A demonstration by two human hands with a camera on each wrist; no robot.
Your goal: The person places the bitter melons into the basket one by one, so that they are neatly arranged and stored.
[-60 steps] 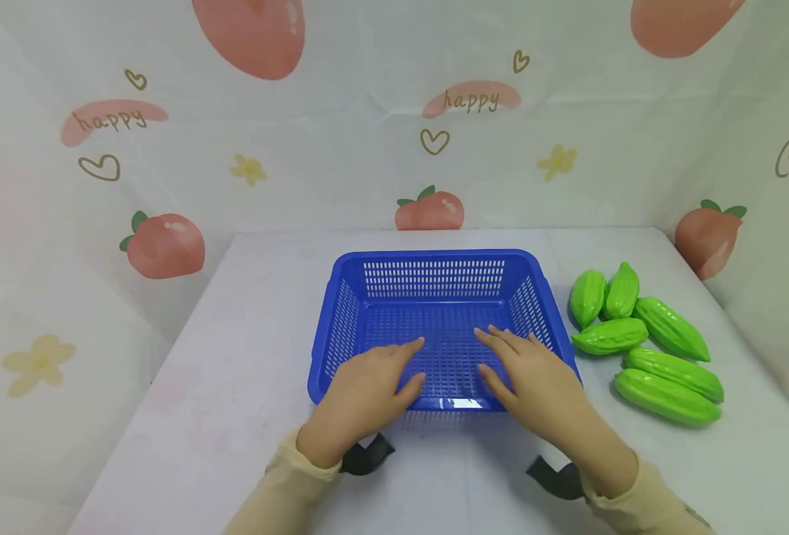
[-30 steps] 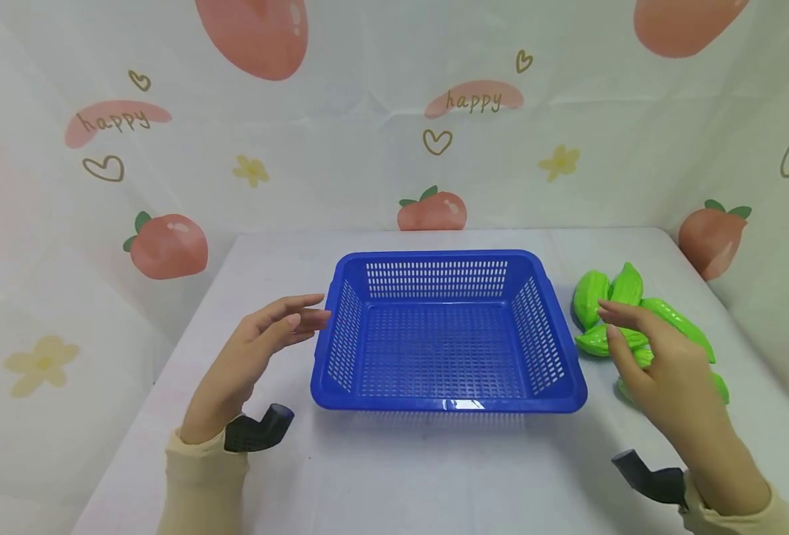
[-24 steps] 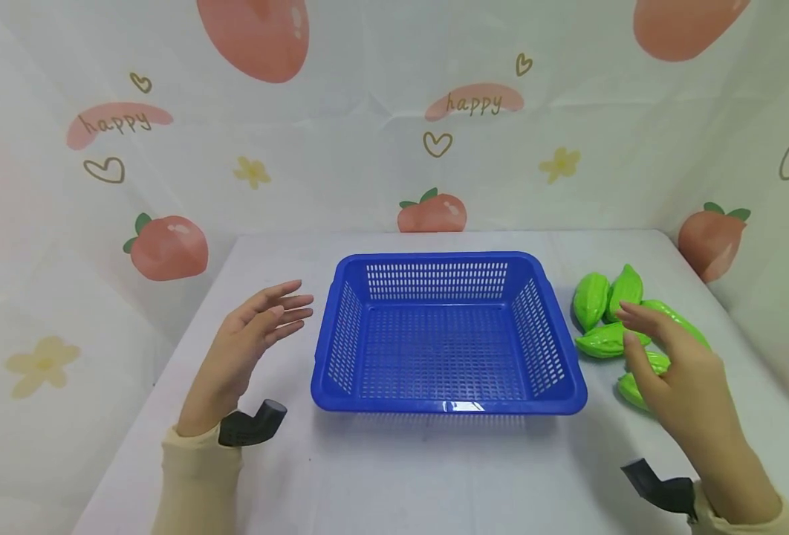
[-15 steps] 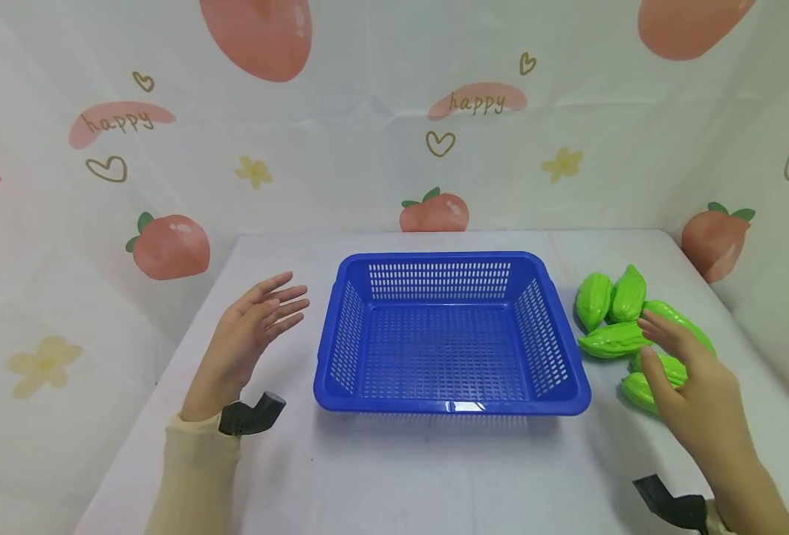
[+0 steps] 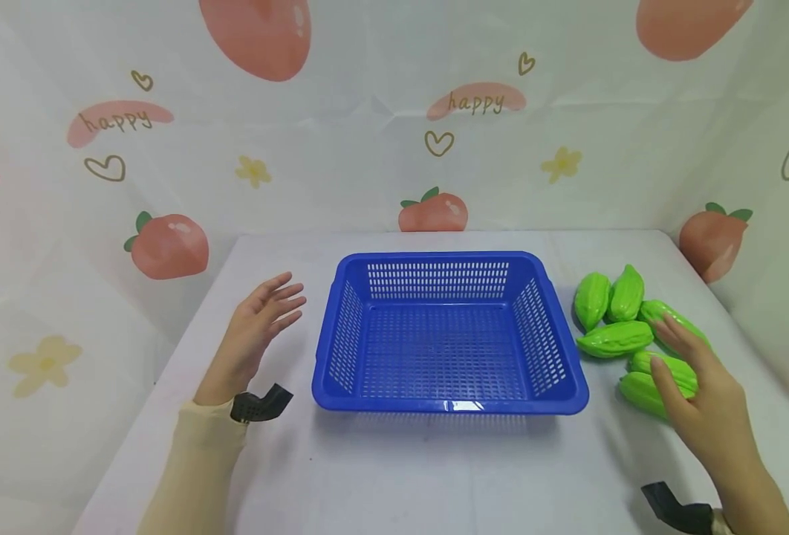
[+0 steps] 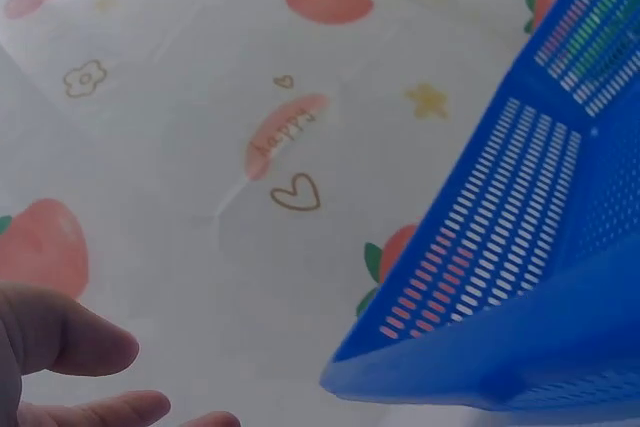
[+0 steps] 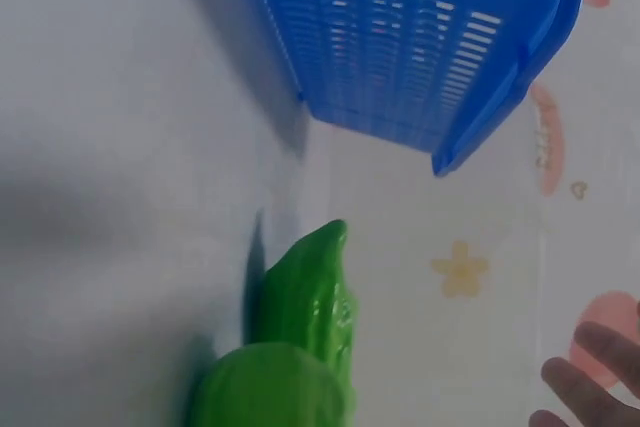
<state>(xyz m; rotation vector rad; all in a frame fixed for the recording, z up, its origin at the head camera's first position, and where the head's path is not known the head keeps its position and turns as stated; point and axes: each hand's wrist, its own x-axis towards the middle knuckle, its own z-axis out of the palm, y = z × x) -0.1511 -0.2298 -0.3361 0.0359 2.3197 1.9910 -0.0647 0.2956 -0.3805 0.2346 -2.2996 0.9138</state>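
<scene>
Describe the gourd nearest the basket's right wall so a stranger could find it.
Start at the blue basket in the middle of the white table; a cluster of green ridged gourds lies just to its right. The one you want, the sideways gourd, sits closest to the basket wall, beyond the right hand. It alone lies crosswise, tip pointing at the basket, below the two short gourds standing side by side.

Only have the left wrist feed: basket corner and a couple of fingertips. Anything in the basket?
Observer: No. In the head view the blue basket holds nothing.
Operator: Where is the right hand?
Observer: The right hand is to the right of the basket, open, with its fingers over the green toy gourds. I cannot tell if it touches them.
Operator: How many gourds?
Observer: Six, in one cluster on the table, all outside the basket.
</scene>
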